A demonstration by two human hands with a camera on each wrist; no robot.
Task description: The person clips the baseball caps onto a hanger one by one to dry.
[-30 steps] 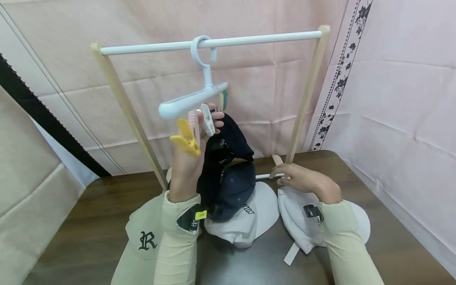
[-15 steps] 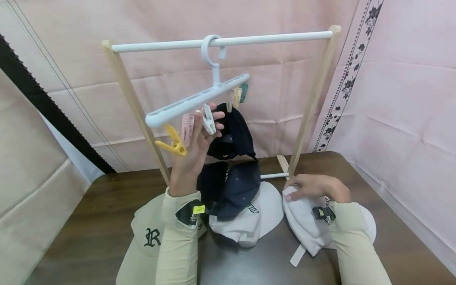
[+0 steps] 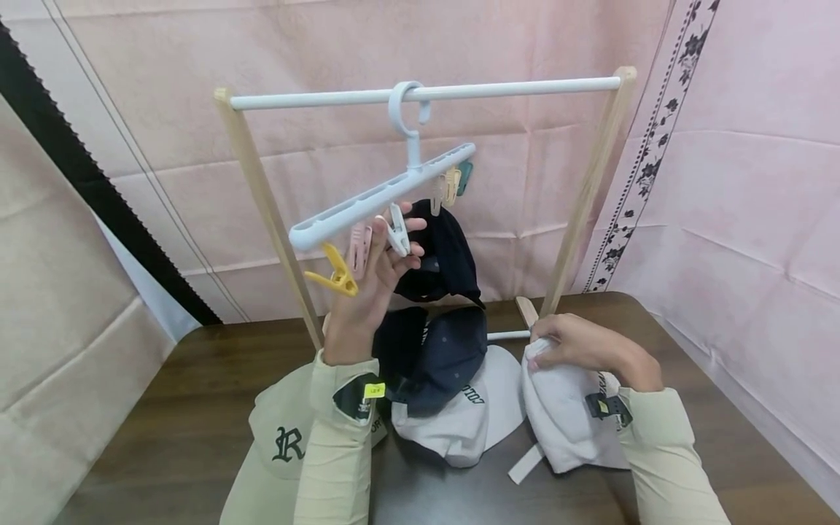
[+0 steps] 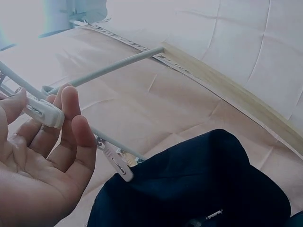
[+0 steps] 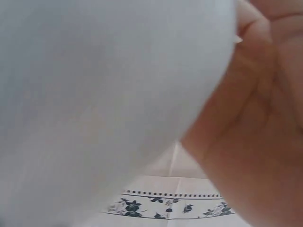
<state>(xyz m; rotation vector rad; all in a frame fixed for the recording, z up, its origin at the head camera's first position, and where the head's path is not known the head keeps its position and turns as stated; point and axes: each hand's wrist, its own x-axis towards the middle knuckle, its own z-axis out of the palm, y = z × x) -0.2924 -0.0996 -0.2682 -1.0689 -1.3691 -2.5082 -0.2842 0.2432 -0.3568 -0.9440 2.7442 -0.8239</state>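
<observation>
The left hand (image 3: 369, 295) is pinching a white clip (image 3: 397, 232) just under the hanger (image 3: 374, 205), its other fingers spreading loosely. The right hand (image 3: 584, 346) is gripping a strapped cap (image 3: 558, 415) by its upper edge, fingers curling round the white fabric, below and right of the hanger. A pink clip (image 3: 359, 248) and a yellow clip (image 3: 341, 277) are hanging at the hanger's near end; a dark cap (image 3: 456, 251) is hanging beneath it. Lower, a navy cap (image 3: 453, 357) is overlapping a lettered cap (image 3: 442, 441); left of and below the hanger, a pale green cap (image 3: 275, 419) is lying on the table (image 3: 170, 415).
</observation>
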